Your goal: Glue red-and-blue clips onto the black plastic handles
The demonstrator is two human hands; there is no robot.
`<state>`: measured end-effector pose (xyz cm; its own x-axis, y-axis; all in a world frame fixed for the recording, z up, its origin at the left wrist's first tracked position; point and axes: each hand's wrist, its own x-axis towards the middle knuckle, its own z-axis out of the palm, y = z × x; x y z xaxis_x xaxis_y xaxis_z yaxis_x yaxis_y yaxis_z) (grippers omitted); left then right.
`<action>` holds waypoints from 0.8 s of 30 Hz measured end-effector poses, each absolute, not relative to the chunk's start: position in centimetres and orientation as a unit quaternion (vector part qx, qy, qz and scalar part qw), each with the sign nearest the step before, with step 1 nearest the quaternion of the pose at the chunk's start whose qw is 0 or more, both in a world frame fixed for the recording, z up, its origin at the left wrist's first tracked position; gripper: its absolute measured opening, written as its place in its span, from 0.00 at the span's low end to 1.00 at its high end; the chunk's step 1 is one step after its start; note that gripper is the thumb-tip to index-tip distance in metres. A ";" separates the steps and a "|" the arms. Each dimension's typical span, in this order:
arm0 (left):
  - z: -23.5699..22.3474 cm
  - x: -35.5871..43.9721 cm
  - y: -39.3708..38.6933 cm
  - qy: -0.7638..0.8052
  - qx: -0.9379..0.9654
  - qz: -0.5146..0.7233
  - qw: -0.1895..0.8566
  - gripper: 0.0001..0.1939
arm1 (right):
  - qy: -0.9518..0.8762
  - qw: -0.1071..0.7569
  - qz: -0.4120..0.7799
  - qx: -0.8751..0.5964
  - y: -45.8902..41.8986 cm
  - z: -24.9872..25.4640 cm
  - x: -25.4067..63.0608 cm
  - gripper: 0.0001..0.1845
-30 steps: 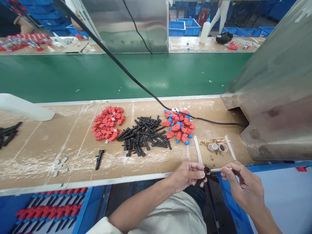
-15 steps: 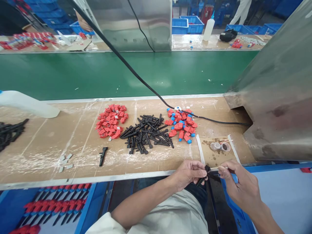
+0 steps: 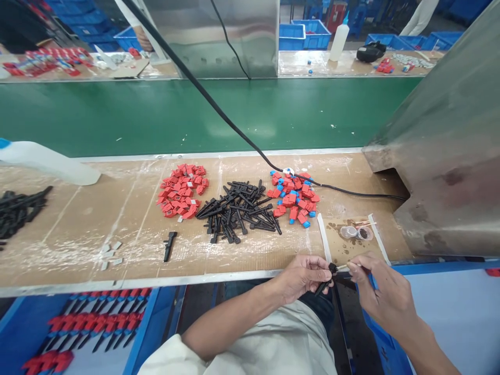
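Observation:
At the table's near edge my left hand point(image 3: 302, 275) pinches a small black plastic pin point(image 3: 327, 278). My right hand point(image 3: 380, 291) is closed on a thin stick point(image 3: 344, 266) whose tip touches the top of the pin. Just beyond them two small round caps point(image 3: 356, 232) sit on a stained cardboard patch. Farther back lie a pile of black pins point(image 3: 238, 211), a pile of red pieces point(image 3: 182, 190) and a pile of red and blue pieces point(image 3: 294, 199).
One black pin point(image 3: 169, 245) and a few grey chips point(image 3: 109, 254) lie at the left. More black pins point(image 3: 19, 207) and a white bottle point(image 3: 47, 161) sit far left. A black cable point(image 3: 234, 130) crosses the green conveyor point(image 3: 156, 114). A steel housing point(image 3: 449, 156) stands right. A blue bin point(image 3: 78, 333) holds assembled parts.
My hands have stayed together at the table edge. My right hand has brought the stick tip closer onto the pin. The view has shifted slightly left, so the scene sits a little to the right.

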<state>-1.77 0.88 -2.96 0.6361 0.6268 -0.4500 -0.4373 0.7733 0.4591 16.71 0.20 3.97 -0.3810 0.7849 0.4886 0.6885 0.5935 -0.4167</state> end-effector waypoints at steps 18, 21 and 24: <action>-3.9 -3.0 0.5 0.207 0.076 0.266 0.939 0.25 | -0.506 0.527 0.408 -0.547 -1.0 3.5 16.9 0.16; -3.9 -3.1 0.5 0.203 0.070 0.265 0.940 0.24 | -0.464 0.558 0.413 -0.551 -0.7 3.8 18.0 0.15; -3.9 -3.2 0.5 0.203 0.067 0.268 0.939 0.23 | -0.443 0.601 0.299 -0.595 0.2 3.7 20.1 0.15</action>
<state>-3.19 0.46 -3.86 0.7737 0.5315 -0.3448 -0.4772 0.8469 0.2348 20.14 0.18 3.73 0.4287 0.8859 0.1774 0.1682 0.1146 -0.9791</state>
